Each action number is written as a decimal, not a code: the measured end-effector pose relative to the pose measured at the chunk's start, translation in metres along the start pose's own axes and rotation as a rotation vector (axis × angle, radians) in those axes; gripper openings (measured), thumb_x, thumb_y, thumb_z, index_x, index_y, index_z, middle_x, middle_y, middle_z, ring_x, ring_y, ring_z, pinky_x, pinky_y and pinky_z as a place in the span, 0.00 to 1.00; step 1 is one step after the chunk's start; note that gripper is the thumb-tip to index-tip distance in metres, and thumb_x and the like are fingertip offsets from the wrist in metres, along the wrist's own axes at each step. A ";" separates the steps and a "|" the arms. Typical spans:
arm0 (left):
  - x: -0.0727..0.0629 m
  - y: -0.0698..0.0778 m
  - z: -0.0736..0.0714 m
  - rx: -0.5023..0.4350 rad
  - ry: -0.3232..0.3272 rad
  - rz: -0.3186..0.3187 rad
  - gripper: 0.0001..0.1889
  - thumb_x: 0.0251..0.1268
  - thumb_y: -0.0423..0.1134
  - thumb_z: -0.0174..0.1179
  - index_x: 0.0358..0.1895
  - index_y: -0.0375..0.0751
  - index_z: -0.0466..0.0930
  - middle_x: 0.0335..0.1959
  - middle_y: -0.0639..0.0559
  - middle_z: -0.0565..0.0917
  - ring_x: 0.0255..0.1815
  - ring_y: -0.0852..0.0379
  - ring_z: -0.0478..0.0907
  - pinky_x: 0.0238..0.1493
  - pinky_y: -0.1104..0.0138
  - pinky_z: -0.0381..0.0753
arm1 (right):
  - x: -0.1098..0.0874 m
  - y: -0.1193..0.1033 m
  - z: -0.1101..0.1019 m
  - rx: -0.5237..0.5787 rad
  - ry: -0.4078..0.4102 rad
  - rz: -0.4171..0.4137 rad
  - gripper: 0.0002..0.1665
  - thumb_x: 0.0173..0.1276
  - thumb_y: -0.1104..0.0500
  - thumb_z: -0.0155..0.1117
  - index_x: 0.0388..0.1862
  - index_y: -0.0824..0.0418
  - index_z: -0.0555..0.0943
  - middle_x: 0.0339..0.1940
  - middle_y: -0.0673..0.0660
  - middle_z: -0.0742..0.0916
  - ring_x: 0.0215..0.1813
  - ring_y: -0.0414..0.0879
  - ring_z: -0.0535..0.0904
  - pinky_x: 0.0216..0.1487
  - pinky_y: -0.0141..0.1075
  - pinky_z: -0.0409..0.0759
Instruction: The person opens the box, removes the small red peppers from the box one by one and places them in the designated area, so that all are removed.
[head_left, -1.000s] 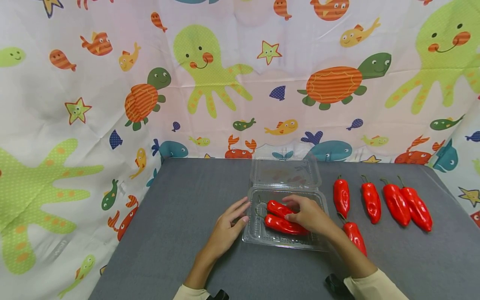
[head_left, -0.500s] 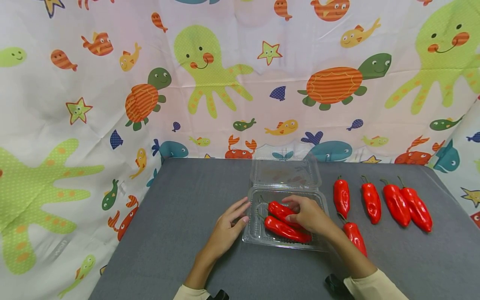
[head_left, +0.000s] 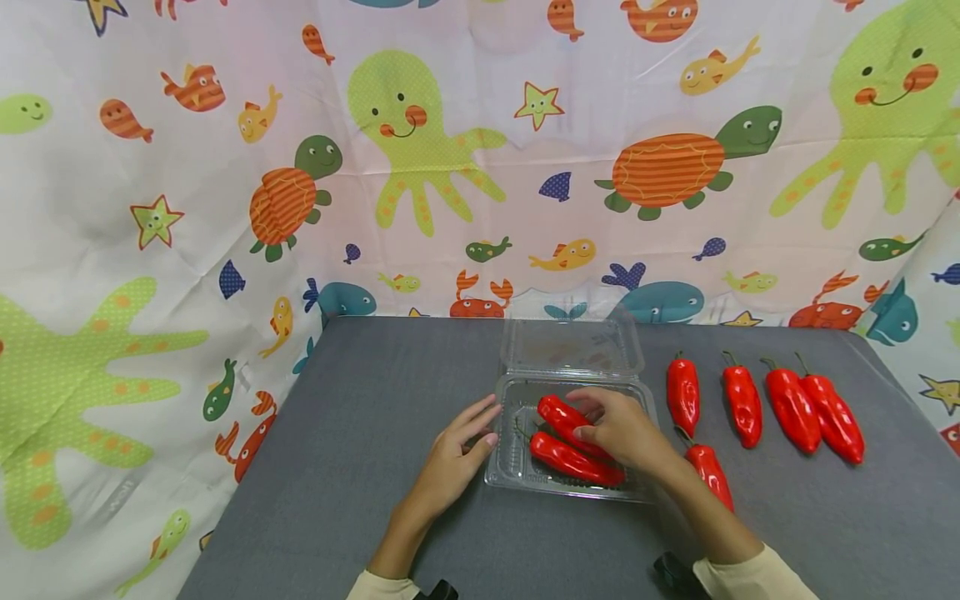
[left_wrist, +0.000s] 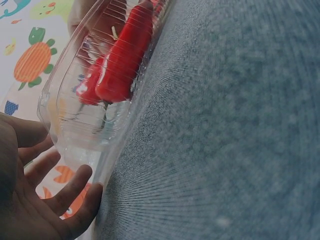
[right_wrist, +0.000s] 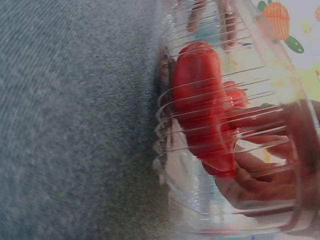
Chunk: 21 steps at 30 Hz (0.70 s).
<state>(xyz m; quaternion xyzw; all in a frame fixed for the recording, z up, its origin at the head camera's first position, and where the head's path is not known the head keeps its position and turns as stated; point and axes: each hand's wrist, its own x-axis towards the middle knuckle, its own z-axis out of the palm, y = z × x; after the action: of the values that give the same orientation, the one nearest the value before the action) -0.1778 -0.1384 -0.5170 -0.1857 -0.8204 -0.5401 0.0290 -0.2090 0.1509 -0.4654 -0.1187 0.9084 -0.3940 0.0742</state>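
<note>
A clear plastic clamshell box (head_left: pixel 517 468) lies with its lid (head_left: pixel 570 346) tipped back. Two red peppers are inside: the front pepper (head_left: pixel 573 461) lies slanted on the base, and the rear pepper (head_left: pixel 558 414) is beside it. My right hand (head_left: pixel 626 429) reaches into the box and pinches the rear pepper between thumb and fingers; part of that pepper is hidden behind the hand. At the box's left wall, my left hand (head_left: pixel 453 454) rests with spread, lightly bent fingers touching the rim. In the left wrist view, the left hand's fingers (left_wrist: pixel 75 192) meet the plastic edge.
Right of the box, several more red peppers (head_left: pixel 795 408) lie on the grey cloth (head_left: pixel 375 400). One pepper (head_left: pixel 708 475) lies close by my right forearm. A curtain (head_left: pixel 450 208) printed with sea animals hangs behind the table.
Inside the box the rear pepper has shifted slightly and turned, its stem end rising. The front pepper has slid a little right and tilted. My left hand has stayed put.
</note>
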 end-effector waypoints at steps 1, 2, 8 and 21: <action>0.000 0.000 0.000 -0.001 0.003 0.003 0.24 0.79 0.39 0.62 0.74 0.44 0.78 0.80 0.53 0.71 0.64 0.48 0.83 0.55 0.66 0.81 | -0.001 -0.001 -0.001 0.009 0.004 0.001 0.31 0.64 0.65 0.78 0.67 0.59 0.83 0.53 0.61 0.90 0.50 0.54 0.86 0.50 0.50 0.87; 0.000 0.000 0.000 0.000 0.004 0.005 0.24 0.79 0.39 0.62 0.74 0.44 0.78 0.80 0.53 0.72 0.64 0.47 0.83 0.55 0.66 0.81 | -0.002 -0.002 -0.003 0.018 0.004 0.000 0.31 0.65 0.65 0.78 0.68 0.59 0.83 0.53 0.62 0.90 0.51 0.55 0.86 0.50 0.50 0.88; 0.000 0.000 0.001 -0.018 0.011 0.009 0.23 0.79 0.38 0.63 0.74 0.44 0.78 0.79 0.52 0.72 0.64 0.46 0.83 0.54 0.67 0.80 | -0.010 -0.008 -0.012 0.071 -0.001 0.025 0.34 0.67 0.62 0.77 0.71 0.58 0.80 0.57 0.62 0.89 0.57 0.58 0.85 0.49 0.48 0.89; 0.000 0.000 0.000 -0.014 0.005 -0.006 0.23 0.79 0.39 0.62 0.74 0.45 0.78 0.80 0.54 0.72 0.64 0.49 0.82 0.57 0.65 0.80 | -0.033 -0.016 -0.037 0.113 0.067 0.022 0.39 0.67 0.57 0.78 0.76 0.58 0.75 0.56 0.62 0.87 0.55 0.57 0.84 0.44 0.43 0.88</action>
<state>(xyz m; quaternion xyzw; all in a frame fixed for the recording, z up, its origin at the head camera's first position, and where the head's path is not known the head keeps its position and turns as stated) -0.1777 -0.1377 -0.5167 -0.1822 -0.8170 -0.5463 0.0279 -0.1832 0.1753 -0.4267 -0.0911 0.8880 -0.4475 0.0545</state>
